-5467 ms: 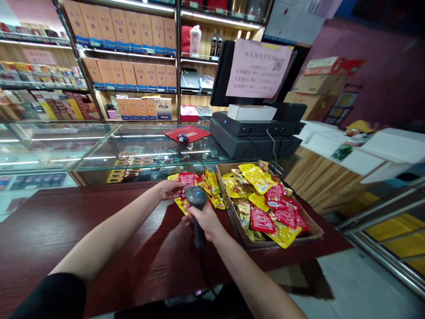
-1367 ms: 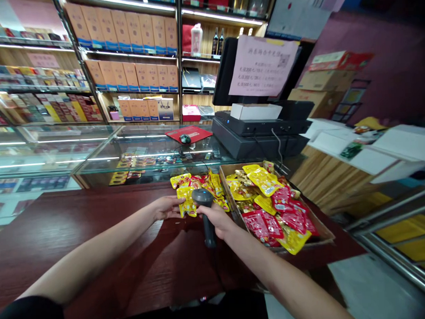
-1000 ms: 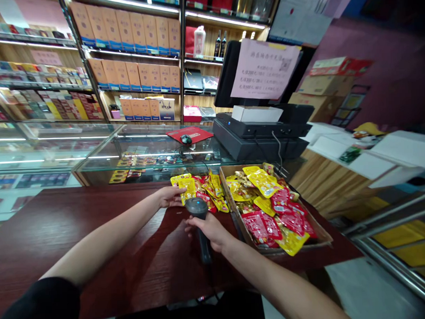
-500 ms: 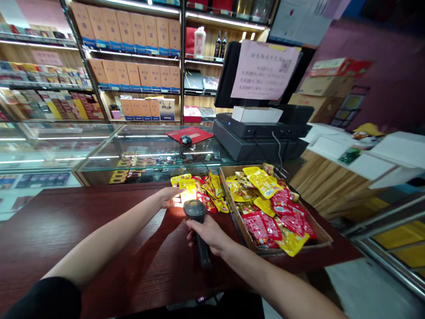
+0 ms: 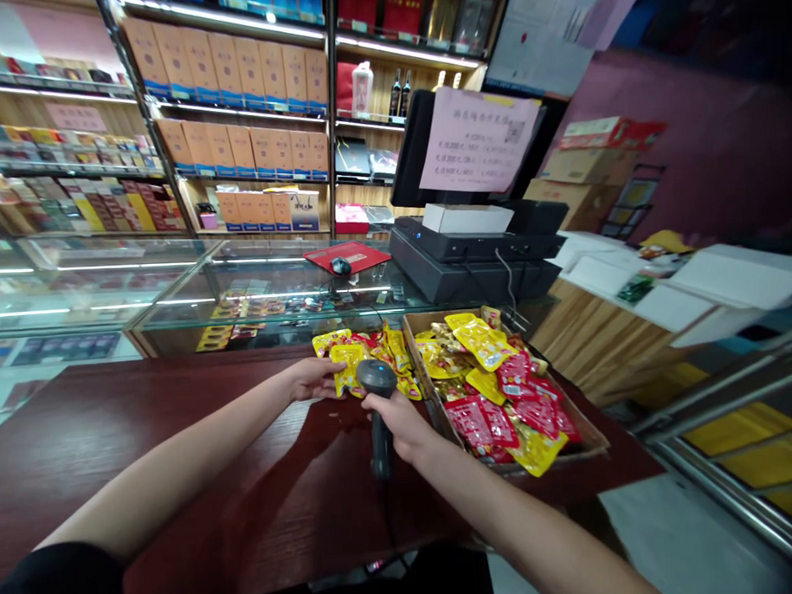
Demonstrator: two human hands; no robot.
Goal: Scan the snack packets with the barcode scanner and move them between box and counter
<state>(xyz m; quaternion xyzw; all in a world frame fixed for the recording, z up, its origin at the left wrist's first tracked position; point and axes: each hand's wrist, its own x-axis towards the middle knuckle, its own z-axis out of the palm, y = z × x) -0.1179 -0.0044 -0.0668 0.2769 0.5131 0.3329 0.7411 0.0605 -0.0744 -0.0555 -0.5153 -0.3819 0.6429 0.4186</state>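
Observation:
My right hand (image 5: 400, 418) is wrapped round a dark handheld scanner (image 5: 377, 380), its head tilted toward the packets. Left of the scanner head, my left hand (image 5: 313, 378) pinches the edge of a yellow packet (image 5: 348, 368). Behind and beside that packet lies a loose pile of yellow and red packets (image 5: 398, 345) on the dark red table (image 5: 246, 475). A shallow cardboard box (image 5: 596, 446) right of the scanner holds several red and yellow packets (image 5: 482, 342).
Beyond the table stands a glass counter (image 5: 258, 267) with a mouse (image 5: 340, 265) on a red mat (image 5: 362, 256). A monitor (image 5: 417, 149) with a paper sign stands over a black cash drawer (image 5: 460, 264). White boxes (image 5: 746, 280) are at the right.
The bright scanner light on the packet has gone out. The scanner has shifted slightly right and up, and the yellow packet now shows clearly at my left fingertips.

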